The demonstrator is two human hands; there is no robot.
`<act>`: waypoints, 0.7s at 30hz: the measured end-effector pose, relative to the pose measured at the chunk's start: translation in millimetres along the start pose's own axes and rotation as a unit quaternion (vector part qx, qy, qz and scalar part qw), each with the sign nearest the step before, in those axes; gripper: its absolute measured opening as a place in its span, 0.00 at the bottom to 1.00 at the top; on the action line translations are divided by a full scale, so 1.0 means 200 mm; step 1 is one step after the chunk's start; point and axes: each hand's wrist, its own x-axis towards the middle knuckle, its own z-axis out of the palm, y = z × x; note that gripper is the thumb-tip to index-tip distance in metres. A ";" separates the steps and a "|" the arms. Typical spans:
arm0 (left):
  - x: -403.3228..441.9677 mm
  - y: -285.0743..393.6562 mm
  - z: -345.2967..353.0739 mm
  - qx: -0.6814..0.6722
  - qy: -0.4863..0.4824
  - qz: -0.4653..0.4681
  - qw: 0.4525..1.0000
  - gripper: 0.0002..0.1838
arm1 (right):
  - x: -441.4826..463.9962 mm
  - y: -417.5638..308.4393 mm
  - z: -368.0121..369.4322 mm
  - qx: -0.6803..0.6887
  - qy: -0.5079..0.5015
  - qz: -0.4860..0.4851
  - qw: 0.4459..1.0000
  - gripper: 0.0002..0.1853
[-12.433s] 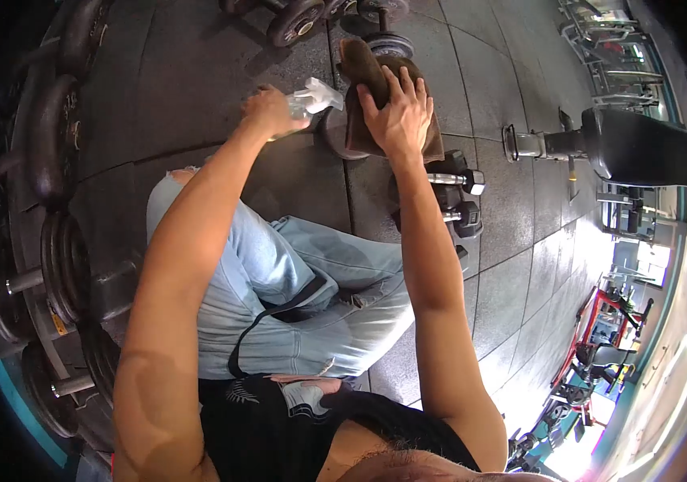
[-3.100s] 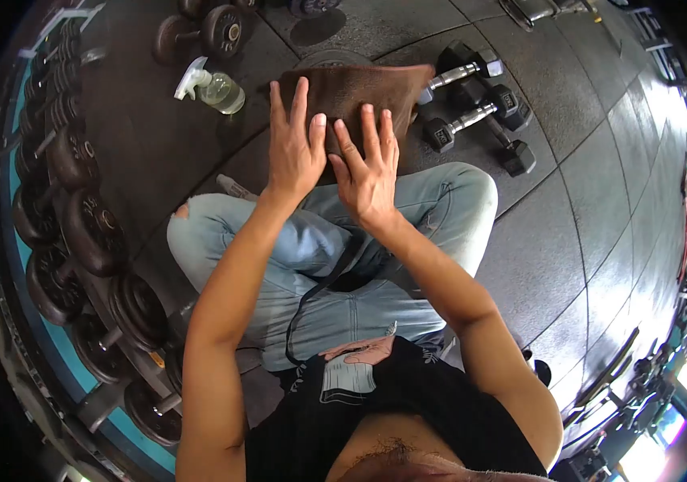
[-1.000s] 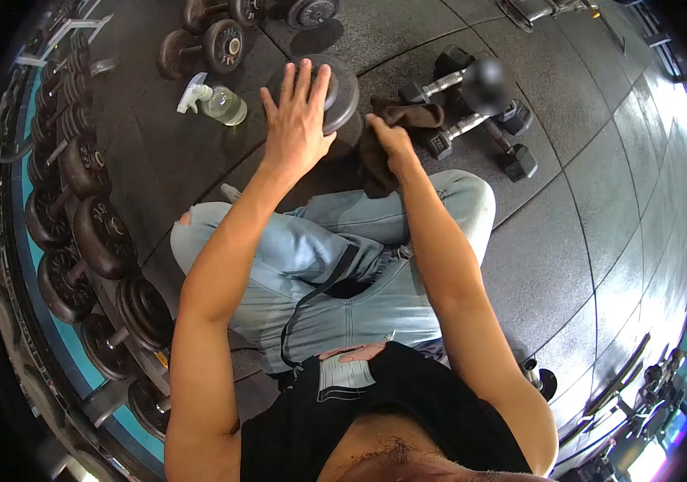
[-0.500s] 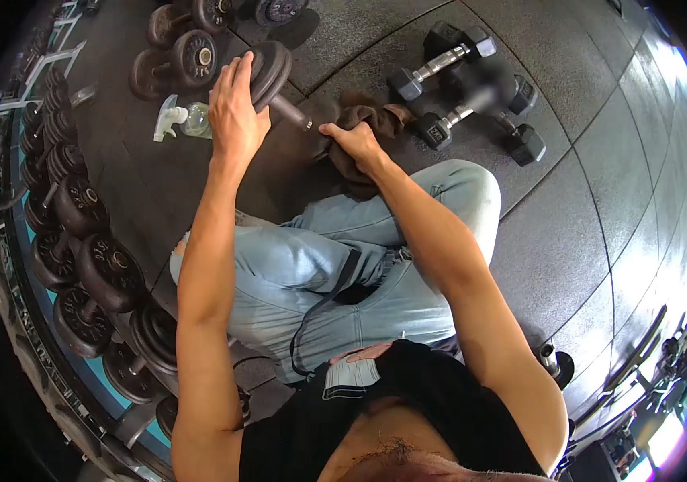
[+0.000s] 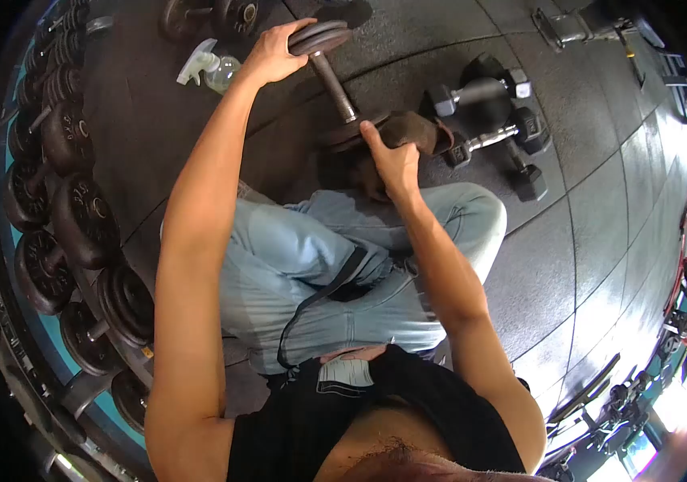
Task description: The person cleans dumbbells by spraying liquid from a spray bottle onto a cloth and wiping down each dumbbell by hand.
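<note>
A round-plate dumbbell [image 5: 332, 87] stands tilted on the floor in front of my crossed legs, its bare metal handle between two dark heads. My left hand [image 5: 279, 53] is closed on the rim of the far, upper head. At the lower head, my right hand [image 5: 396, 167] has its thumb against the plate edge. Its fingers are wrapped in a dark brown cloth [image 5: 409, 131] that bunches beside the plate; part of the fingers is hidden.
A clear spray bottle [image 5: 220, 74] stands left of the dumbbell. Several hex dumbbells [image 5: 488, 138] lie to the right on the rubber floor tiles [image 5: 536, 233]. Along the left runs a rack with round dumbbells [image 5: 85, 221]. More round dumbbells [image 5: 235, 14] sit at the far side.
The dumbbell's far head has moved away and to the right with my left hand. My right hand and the cloth have shifted right and nearer, to the lower head. The view has turned.
</note>
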 end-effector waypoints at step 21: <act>-0.63 -0.41 -0.21 -0.076 0.194 -0.509 0.835 0.42 | 0.27 -0.17 -0.37 0.053 -0.004 0.010 0.999 0.33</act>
